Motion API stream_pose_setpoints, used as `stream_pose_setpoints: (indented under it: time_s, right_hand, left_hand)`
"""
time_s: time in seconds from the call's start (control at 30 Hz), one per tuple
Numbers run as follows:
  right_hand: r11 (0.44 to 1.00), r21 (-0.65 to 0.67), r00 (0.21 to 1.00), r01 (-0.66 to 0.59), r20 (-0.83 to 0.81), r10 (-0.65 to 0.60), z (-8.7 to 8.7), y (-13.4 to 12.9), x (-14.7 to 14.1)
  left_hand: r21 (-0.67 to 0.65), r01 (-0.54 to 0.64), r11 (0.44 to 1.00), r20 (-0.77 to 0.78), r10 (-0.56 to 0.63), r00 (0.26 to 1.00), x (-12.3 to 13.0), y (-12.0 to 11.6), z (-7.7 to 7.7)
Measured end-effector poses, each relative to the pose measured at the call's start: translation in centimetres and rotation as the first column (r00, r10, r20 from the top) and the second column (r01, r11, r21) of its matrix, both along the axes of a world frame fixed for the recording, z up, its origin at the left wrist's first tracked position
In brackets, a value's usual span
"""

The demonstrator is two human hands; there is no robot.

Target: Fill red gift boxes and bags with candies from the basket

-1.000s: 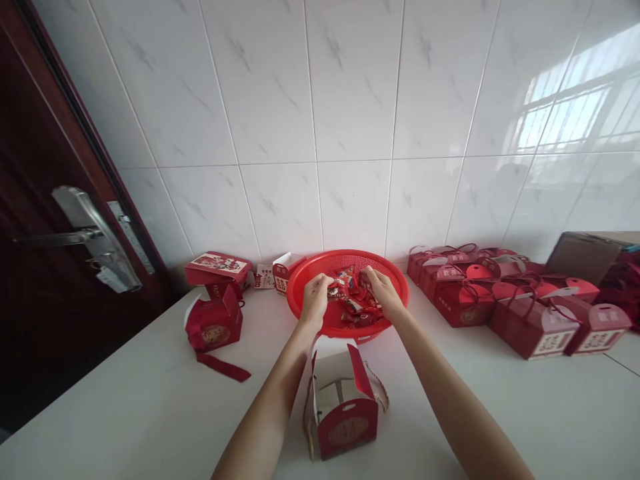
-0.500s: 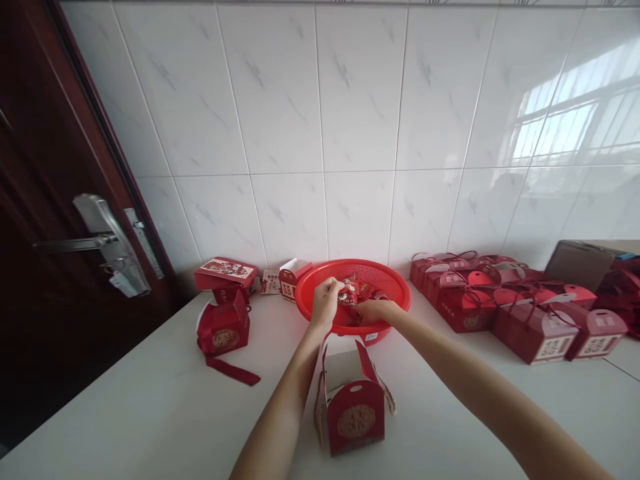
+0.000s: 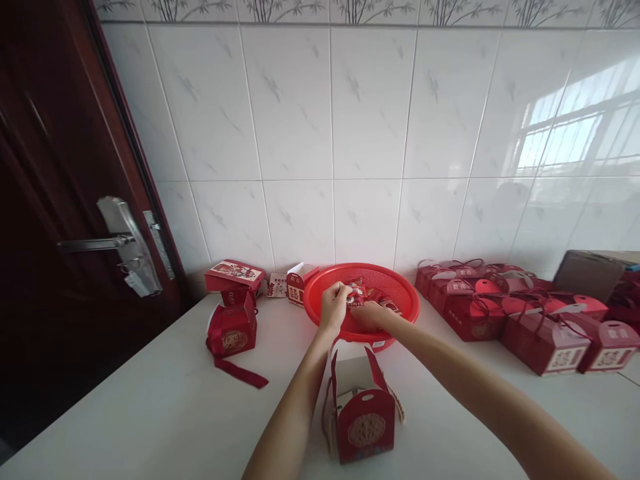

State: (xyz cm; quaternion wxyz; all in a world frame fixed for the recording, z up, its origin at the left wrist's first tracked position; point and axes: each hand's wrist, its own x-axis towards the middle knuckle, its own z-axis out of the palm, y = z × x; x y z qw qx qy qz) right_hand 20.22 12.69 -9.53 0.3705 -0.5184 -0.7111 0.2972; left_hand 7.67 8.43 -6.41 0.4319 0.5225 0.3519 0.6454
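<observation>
In the head view, the left hand (image 3: 333, 308) had its thumb and fingers pinched shut on a shiny red-and-white wrapped packet (image 3: 356, 294), held over the round red plastic basket (image 3: 411, 303) by the middle of the bench's (image 3: 465, 413) back edge. The right hand (image 3: 369, 316) reached low inside, its fingers out of sight among more crinkled packets (image 3: 376, 295), so its grip could not be told. The basket's wall was perforated mesh, its rim smooth. Both forearms slanted in from the lower part of the view, the wrists close together. Between them, nearer than the basket, an open red cardboard box (image 3: 367, 427) showed a pale inside and twisted rope handles. Red gift boxes (image 3: 475, 317) stood toward the bench's back right.
</observation>
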Motion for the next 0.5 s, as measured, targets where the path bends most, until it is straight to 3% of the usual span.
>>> stream_pose_setpoints:
  time_s: [0.13, 0.3, 0.4, 0.5]
  right_hand:
    - [0.999, -0.020, 0.979, 0.029, -0.202, -0.032, 1.9, -0.5, 1.1]
    - [0.997, -0.015, 0.846, 0.070, -0.529, -0.067, 3.6, -1.3, 2.0]
    - [0.999, 0.001, 0.787, 0.042, -0.616, -0.033, 4.1, -2.2, 1.8]
    - [1.000, 0.018, 0.788, -0.004, -0.615, 0.015, 4.3, -3.2, 1.0]
  left_hand:
    - [-0.002, -0.010, 1.000, 0.039, 0.010, 0.999, 0.0, 0.1, 0.0]
    - [-0.022, -0.053, 0.998, -0.016, 0.053, 0.998, 0.1, -0.1, 0.0]
    - [-0.019, -0.091, 0.996, -0.055, 0.090, 0.994, 0.0, -0.1, -0.2]
    - [-0.019, -0.094, 0.995, -0.073, 0.092, 0.993, -0.2, 0.2, -0.6]
